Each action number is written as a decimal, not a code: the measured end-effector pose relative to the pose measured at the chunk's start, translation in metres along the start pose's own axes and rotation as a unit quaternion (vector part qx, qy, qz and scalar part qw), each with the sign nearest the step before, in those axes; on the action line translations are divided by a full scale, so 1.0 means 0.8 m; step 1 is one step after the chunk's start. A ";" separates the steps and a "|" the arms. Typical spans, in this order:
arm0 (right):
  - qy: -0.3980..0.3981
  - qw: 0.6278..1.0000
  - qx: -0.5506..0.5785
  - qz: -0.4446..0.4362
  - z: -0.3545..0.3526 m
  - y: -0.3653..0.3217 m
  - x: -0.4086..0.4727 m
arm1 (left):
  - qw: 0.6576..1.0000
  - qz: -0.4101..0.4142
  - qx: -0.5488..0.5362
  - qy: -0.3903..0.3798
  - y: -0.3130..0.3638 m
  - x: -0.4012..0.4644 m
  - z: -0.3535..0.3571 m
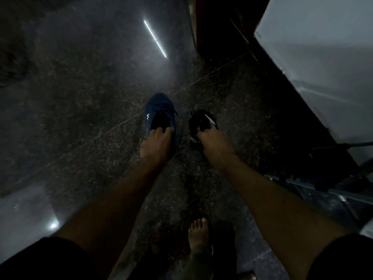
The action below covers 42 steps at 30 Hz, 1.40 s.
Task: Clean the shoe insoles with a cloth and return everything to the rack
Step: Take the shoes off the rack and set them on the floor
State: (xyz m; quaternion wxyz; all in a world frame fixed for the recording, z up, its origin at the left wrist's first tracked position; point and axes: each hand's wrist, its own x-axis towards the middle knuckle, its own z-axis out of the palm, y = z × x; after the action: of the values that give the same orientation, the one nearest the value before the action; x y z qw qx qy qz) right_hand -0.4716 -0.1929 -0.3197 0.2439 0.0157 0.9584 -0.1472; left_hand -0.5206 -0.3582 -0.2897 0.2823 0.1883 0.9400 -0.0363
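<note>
A dark blue lace-up shoe (159, 110) with a small white mark on its side hangs over the dim stone floor. My left hand (156, 144) grips it at the heel, with fingers hooked into the opening. To its right is a black shoe (198, 120) with white stripes. My right hand (214, 145) grips this one at its heel rim. Both shoes point away from me. No cloth or loose insole shows in this dark view.
A metal shoe rack (323, 184) stands low at the right, beside a pale wall or door (323, 57). A dark wooden frame (212, 27) rises at the back right. My bare foot (198, 233) stands on the speckled floor (80, 118), which reflects a tube light.
</note>
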 end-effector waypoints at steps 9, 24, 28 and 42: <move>-0.015 0.999 -0.038 -0.031 0.030 -0.055 0.005 | 1.000 0.010 -0.012 0.011 -0.019 -0.012 0.043; 0.034 0.999 -0.008 0.033 -0.025 -0.027 -0.094 | 0.998 0.066 -0.016 0.017 0.039 -0.067 -0.012; 0.076 0.995 0.035 0.061 -0.070 -0.001 -0.165 | 0.993 0.109 -0.005 0.034 0.090 -0.097 -0.061; 0.209 0.943 0.130 0.223 -0.227 0.095 -0.483 | 0.927 0.357 0.036 0.105 0.382 -0.303 -0.198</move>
State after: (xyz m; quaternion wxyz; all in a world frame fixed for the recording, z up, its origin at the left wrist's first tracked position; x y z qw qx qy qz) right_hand -0.2075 -0.0518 -0.0061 0.0607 0.2909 0.9323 -0.2063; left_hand -0.3015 -0.1285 -0.0132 0.1694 0.5243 0.8328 0.0525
